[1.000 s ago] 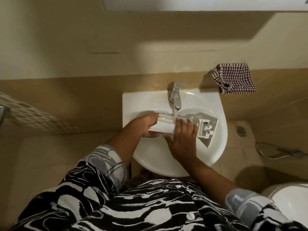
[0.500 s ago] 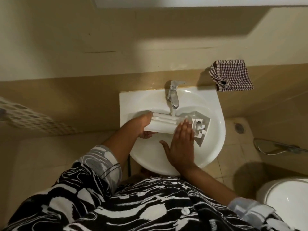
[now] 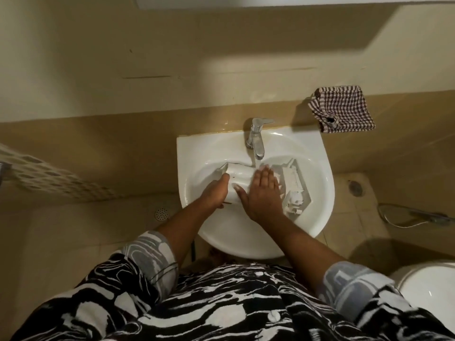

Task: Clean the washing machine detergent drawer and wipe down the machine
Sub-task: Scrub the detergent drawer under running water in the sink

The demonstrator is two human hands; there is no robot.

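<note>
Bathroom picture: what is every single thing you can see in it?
detergent drawer: 1, white, in the sink under the tap
sink: 1, white, middle, against the wall
tap: 1, silver, back of the sink
checked cloth: 1, brown and white, ledge right of the tap
toilet: 1, white, bottom right
spray hose: 1, silver, right edge
floor drains: 2, grey, either side of the sink
left hand: 1, grips the drawer's left end
right hand: 1, flat on the drawer

A white toilet (image 3: 428,291) sits at the right; a sprayer hose (image 3: 430,216) lies near a floor drain (image 3: 355,188).
</note>
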